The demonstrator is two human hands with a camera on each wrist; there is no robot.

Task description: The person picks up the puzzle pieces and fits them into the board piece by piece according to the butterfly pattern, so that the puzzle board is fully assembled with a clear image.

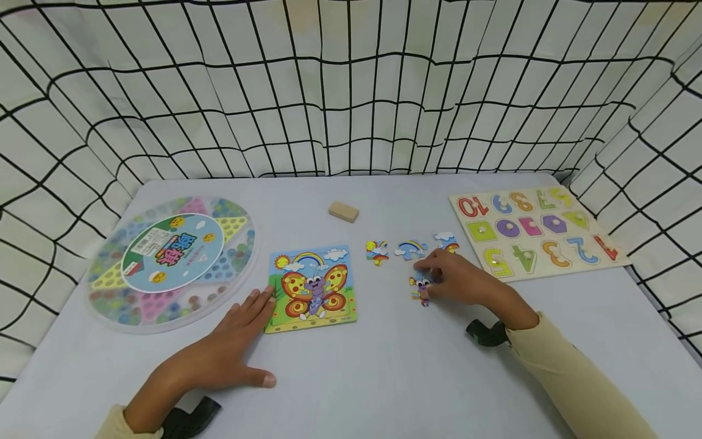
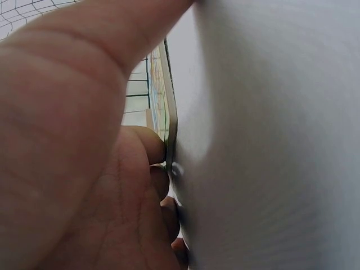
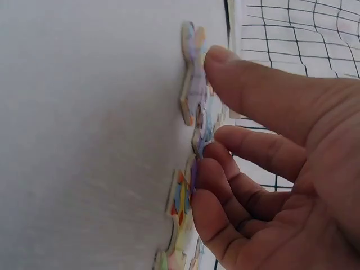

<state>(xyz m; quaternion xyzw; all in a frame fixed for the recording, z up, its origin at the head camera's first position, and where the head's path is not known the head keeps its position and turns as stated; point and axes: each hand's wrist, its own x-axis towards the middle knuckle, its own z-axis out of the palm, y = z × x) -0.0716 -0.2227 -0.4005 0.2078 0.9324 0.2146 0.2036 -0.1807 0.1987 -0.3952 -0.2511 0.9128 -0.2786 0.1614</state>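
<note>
The square butterfly puzzle board (image 1: 314,291) lies flat in the middle of the table. My left hand (image 1: 227,344) rests palm down beside it, fingertips against the board's left edge and thumb spread. Right of the board, my right hand (image 1: 457,279) reaches over loose jigsaw pieces. Its thumb touches a piece with a purple butterfly face (image 1: 421,284), partly covered by the hand. In the right wrist view the fingers (image 3: 211,216) bend over other flat pieces, apart from the thumb. Beyond lie a sun piece (image 1: 377,251), a rainbow piece (image 1: 410,249) and a cloud piece (image 1: 445,239).
A round, clear-covered game board (image 1: 172,256) with coloured marbles lies at the left. A wooden number-and-shape board (image 1: 540,235) is at the right. One plain wooden block (image 1: 343,211) sits towards the back. White cloth walls with black netting (image 1: 351,91) enclose the table.
</note>
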